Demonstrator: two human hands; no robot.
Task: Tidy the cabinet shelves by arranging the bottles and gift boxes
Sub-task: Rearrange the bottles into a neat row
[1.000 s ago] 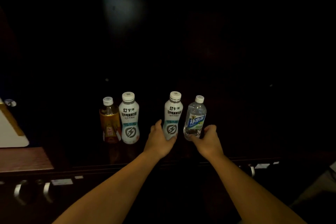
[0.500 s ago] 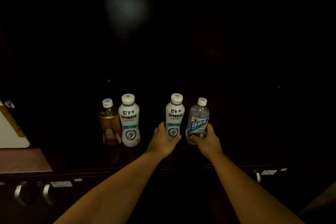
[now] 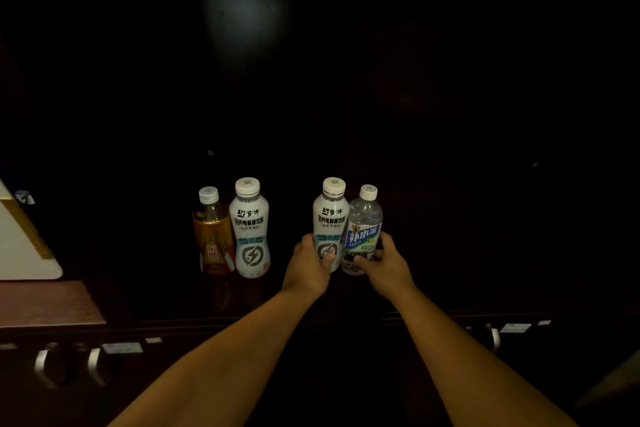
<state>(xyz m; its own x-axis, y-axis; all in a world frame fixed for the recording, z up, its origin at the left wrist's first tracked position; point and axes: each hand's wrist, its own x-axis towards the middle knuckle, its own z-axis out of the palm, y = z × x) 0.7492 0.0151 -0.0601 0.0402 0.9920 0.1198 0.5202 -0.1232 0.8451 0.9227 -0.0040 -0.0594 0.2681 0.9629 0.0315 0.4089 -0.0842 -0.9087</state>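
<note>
Several bottles stand upright on a dark cabinet shelf (image 3: 450, 288). My left hand (image 3: 308, 270) grips the lower part of a white electrolyte-drink bottle (image 3: 330, 215). My right hand (image 3: 388, 267) grips a clear water bottle (image 3: 363, 225) with a blue label. These two bottles touch side by side. To the left, apart from them, stand an amber tea bottle (image 3: 212, 236) and a second white bottle (image 3: 250, 229), also close together.
A white and gold gift box (image 3: 24, 246) sits at the far left on a reddish wooden ledge (image 3: 48, 302). Metal drawer handles (image 3: 93, 364) line the cabinet front below the shelf. The cabinet interior behind the bottles is dark.
My right hand has slid the clear water bottle left until it touches the white bottle held in my left hand. The gap between the two has closed.
</note>
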